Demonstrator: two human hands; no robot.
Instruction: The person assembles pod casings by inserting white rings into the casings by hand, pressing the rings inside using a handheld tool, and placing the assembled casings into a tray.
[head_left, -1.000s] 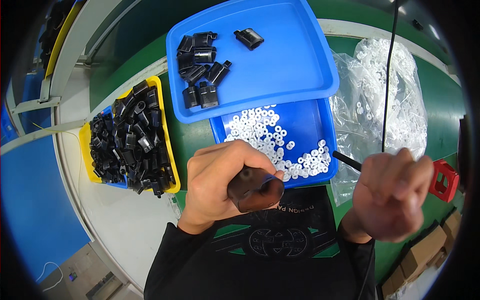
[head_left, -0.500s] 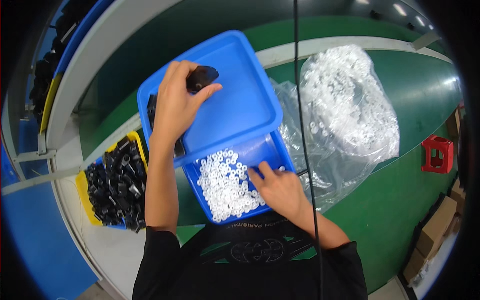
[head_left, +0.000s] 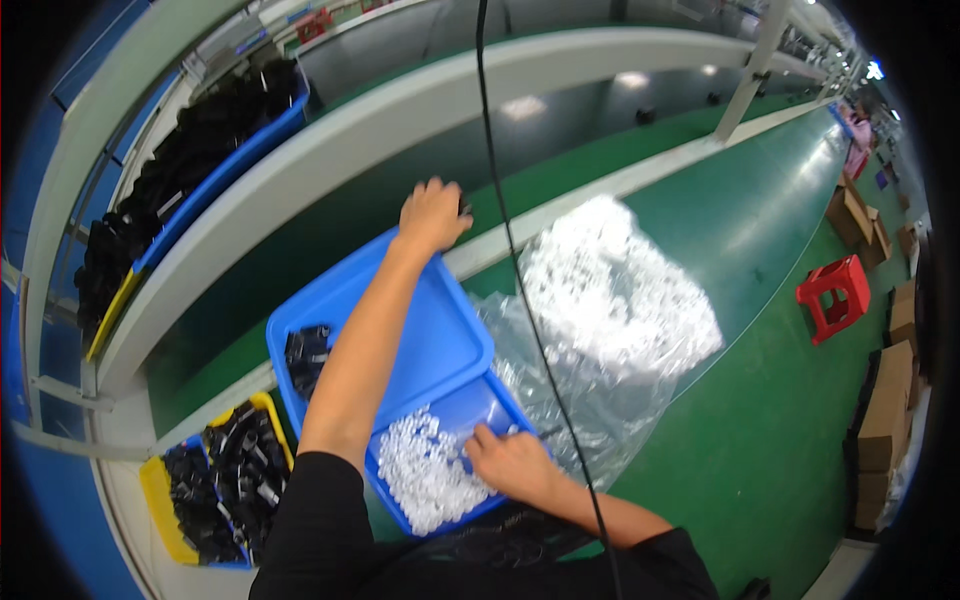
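My left hand (head_left: 432,216) is stretched out beyond the far edge of the upper blue tray (head_left: 440,335). Its fingers are closed around a dark, glossy plastic part (head_left: 464,206), mostly hidden by the hand. Black parts (head_left: 305,358) lie at the left side of that tray, beside my forearm. Below it, the lower blue tray (head_left: 494,398) holds many small white rings (head_left: 425,480). At the right edge of the rings, my right hand (head_left: 512,464) has its fingers curled together; what they hold, if anything, is too small to tell.
A clear plastic bag of white rings (head_left: 615,290) lies on the green table to the right. Yellow and blue bins of black parts (head_left: 240,480) stand at left. A black cable (head_left: 520,270) hangs across the view. A red stool (head_left: 835,298) and cardboard boxes (head_left: 885,410) are farther right.
My left hand has moved away from above the upper tray to past its far edge, still holding the dark part. My right hand stays at the rings. The view has shifted.
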